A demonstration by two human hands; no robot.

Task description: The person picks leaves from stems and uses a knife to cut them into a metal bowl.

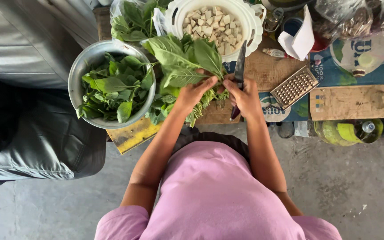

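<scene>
A low wooden table point(267, 71) spans the upper part of the frame, its top worn brown and its lower left edge yellow. At upper left stands a metal bowl point(78, 71) of green leaves; at top centre, a white colander point(174, 18) of pale cubes. A bunch of leafy stems point(178, 66) lies between them. A small metal grater point(294, 86) lies right of centre, beside printed cardboard point(352, 102). Bags and jars crowd the upper right.

The left hand point(193, 94) grips a leafy green bunch point(185, 66); the right hand point(245, 98) holds a knife point(239, 71).
</scene>
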